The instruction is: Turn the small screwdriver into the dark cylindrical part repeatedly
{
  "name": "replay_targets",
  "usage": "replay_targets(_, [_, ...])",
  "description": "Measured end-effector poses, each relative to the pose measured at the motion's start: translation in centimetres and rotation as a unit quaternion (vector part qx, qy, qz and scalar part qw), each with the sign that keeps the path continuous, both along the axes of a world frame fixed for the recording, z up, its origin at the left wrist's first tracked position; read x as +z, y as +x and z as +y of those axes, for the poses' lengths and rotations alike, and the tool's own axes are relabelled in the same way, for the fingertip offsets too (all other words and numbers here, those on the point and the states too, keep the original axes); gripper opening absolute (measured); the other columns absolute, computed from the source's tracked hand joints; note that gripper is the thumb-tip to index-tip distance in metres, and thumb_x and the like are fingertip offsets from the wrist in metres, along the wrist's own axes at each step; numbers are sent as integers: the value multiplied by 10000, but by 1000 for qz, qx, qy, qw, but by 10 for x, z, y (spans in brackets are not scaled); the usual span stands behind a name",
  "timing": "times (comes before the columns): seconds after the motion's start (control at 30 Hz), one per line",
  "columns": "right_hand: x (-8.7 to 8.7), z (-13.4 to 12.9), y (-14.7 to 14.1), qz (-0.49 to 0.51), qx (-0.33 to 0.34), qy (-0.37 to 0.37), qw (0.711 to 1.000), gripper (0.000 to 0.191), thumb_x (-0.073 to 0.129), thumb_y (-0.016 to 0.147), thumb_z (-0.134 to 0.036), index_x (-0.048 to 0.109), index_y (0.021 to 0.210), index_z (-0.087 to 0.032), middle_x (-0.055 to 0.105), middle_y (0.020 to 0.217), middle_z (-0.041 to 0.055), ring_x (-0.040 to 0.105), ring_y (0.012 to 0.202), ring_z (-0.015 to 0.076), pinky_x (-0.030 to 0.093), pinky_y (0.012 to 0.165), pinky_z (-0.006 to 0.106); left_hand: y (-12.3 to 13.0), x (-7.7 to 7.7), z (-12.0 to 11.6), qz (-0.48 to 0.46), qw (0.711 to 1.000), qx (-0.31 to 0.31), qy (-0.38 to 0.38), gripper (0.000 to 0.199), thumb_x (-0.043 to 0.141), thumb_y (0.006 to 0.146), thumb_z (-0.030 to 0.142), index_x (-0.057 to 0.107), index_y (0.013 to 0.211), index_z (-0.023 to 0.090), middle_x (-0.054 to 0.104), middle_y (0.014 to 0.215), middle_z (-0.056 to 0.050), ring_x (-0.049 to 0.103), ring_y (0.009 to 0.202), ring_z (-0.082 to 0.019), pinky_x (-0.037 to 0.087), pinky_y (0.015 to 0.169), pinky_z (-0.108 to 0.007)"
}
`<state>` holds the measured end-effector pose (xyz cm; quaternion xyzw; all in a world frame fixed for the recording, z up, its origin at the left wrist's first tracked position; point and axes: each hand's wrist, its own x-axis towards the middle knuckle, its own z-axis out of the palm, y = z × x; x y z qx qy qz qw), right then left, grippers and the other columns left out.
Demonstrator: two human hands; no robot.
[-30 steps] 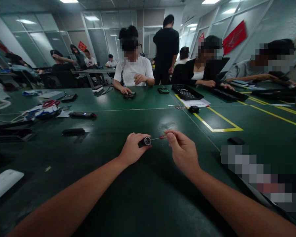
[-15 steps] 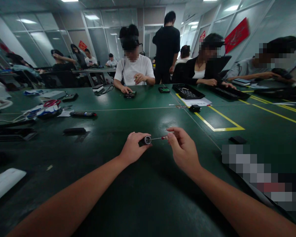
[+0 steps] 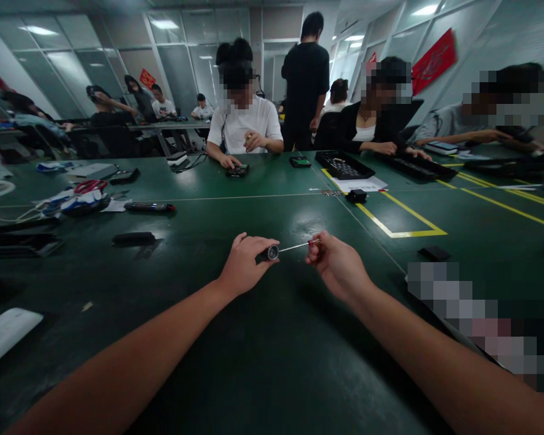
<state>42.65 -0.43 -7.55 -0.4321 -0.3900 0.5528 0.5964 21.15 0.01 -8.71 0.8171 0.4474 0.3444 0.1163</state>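
Between the thumb and fingers of my left hand (image 3: 246, 266) is a short black cylinder (image 3: 272, 252), its round, metal-rimmed end turned toward me. My right hand (image 3: 340, 263) is closed around the red handle of a thin screwdriver (image 3: 294, 246). The screwdriver's bright shaft points left, and its tip reaches the cylinder's rim or just beside it; I cannot tell whether they touch. Both hands are held above the green table (image 3: 254, 362). The far side of the cylinder is hidden by my left fingers.
A black marker-like pen (image 3: 149, 207) and a dark elongated piece (image 3: 133, 239) lie left. Right are a small black block (image 3: 434, 253) and a pixelated object (image 3: 471, 320). A black parts tray (image 3: 344, 165) stands farther back. Co-workers sit across the table.
My right fingers have curled more tightly around the screwdriver handle and the wrist has turned. The shaft now slants up to the right. My left hand still holds the cylinder.
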Motion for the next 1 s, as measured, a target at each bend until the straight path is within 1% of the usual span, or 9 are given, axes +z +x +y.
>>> replay_targets(0.07, [0, 2, 2, -5, -25, 23, 999, 280, 685, 854, -497, 607, 813, -231, 574, 660, -25, 546, 591, 150, 505, 573, 308, 0, -1, 1, -1, 1000, 8, -16, 334, 750, 889, 298, 687, 1215, 267, 740, 1219, -36, 657, 1180, -257, 274, 1203, -614])
replay_targets(0.13, [1, 0, 1, -39, -52, 62, 996, 274, 680, 865, -502, 626, 862, -233, 609, 711, -17, 580, 640, 154, 520, 602, 311, 0, -2, 1, -4, 1000, 12, -27, 345, 759, 883, 313, 686, 1216, 267, 741, 1217, -37, 657, 1176, -260, 278, 1199, -618])
replay_targets(0.23, [3, -7, -2, -99, -69, 113, 986, 274, 634, 907, -509, 622, 902, -235, 629, 765, -11, 607, 679, 159, 531, 642, 329, 1, -4, 1, -8, 1000, 15, -24, 345, 762, 881, 329, 687, 1212, 268, 745, 1199, -34, 664, 1154, -257, 295, 1191, -609])
replay_targets(0.43, [7, -15, -5, -200, -69, 159, 964, 240, 537, 981, -462, 598, 943, -234, 648, 804, 7, 626, 713, 168, 528, 700, 355, 2, -7, 0, -15, 1000, 16, -17, 359, 780, 866, 334, 688, 1206, 269, 748, 1183, -35, 671, 1123, -258, 321, 1168, -595])
replay_targets(0.6, [7, -18, -4, -247, -56, 180, 950, 220, 501, 1007, -437, 584, 976, -236, 652, 809, 10, 632, 735, 178, 517, 718, 361, 2, -3, -1, -16, 999, 14, -27, 350, 779, 866, 325, 691, 1199, 265, 752, 1164, -37, 677, 1100, -256, 324, 1163, -588])
replay_targets(0.7, [7, -22, -3, -274, -38, 200, 940, 210, 504, 1015, -427, 594, 992, -238, 652, 805, 5, 630, 739, 178, 502, 711, 352, 2, -2, -2, -16, 999, 18, -31, 348, 787, 857, 314, 697, 1189, 264, 755, 1156, -34, 677, 1098, -255, 324, 1164, -583])
replay_targets(0.77, [8, -25, -3, -292, -28, 215, 932, 221, 512, 1019, -437, 610, 1009, -239, 644, 784, -4, 615, 710, 171, 484, 677, 335, 2, -3, -2, -16, 999, 19, -32, 348, 788, 856, 317, 699, 1188, 267, 755, 1160, -32, 678, 1101, -252, 320, 1169, -579])
replay_targets(0.9, [11, -31, -4, -334, -52, 237, 911, 274, 496, 1033, -444, 656, 948, -238, 619, 696, -15, 576, 617, 160, 438, 595, 313, 1, -5, -2, -10, 999, 7, -38, 353, 775, 865, 331, 693, 1205, 285, 743, 1212, -25, 658, 1173, -254, 282, 1198, -586])
replay_targets(1.0, [12, -34, -4, -345, -69, 255, 901, 201, 526, 1022, -404, 654, 1033, -249, 705, 822, 15, 658, 713, 187, 486, 667, 337, 1, -5, -2, -7, 999, 2, -40, 353, 768, 871, 329, 689, 1213, 285, 739, 1229, -30, 651, 1193, -257, 269, 1202, -599])
